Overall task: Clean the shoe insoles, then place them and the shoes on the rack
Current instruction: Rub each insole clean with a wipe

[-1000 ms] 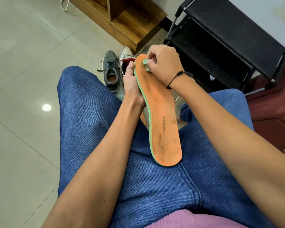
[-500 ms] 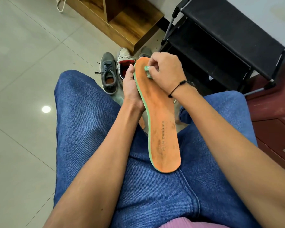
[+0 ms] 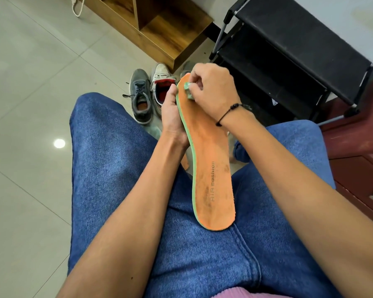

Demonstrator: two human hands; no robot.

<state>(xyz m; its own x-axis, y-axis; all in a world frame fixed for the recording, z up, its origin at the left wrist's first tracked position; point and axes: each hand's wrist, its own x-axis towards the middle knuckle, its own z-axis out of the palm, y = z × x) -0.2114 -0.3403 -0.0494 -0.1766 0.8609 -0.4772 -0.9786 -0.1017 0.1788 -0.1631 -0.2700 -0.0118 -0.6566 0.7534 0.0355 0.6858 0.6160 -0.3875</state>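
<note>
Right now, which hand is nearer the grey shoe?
Left. The left hand grips the insole just right of the grey shoe; the right hand is beyond, across the insole.

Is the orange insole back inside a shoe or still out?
Out. The orange foam insole lies across the lap, left hand holding its edge, right hand pressing a small green cloth on it.
</note>
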